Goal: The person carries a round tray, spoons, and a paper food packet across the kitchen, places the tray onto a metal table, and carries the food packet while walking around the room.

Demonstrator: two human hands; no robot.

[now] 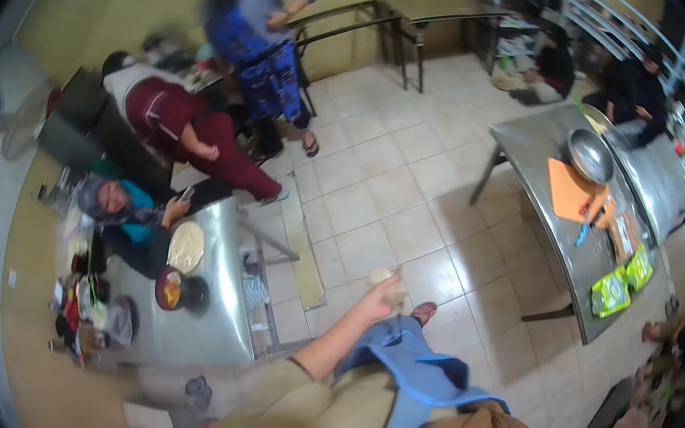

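My left hand (379, 296) reaches forward over the tiled floor, below a beige sleeve. Its fingers are closed round a small pale beige object (381, 276); blur hides what kind of thing it is. Below the hand hangs my blue apron (415, 366), and one sandalled foot (425, 313) shows just beyond it. My right hand is out of view.
To the left, a metal table (227, 312) bears a round pale sheet (186, 248) and bowls; a person sits there with a phone. Two people stand behind. On the right table (552, 275) are a metal bowl (590, 156), orange board (568, 188) and green packets (611, 293).
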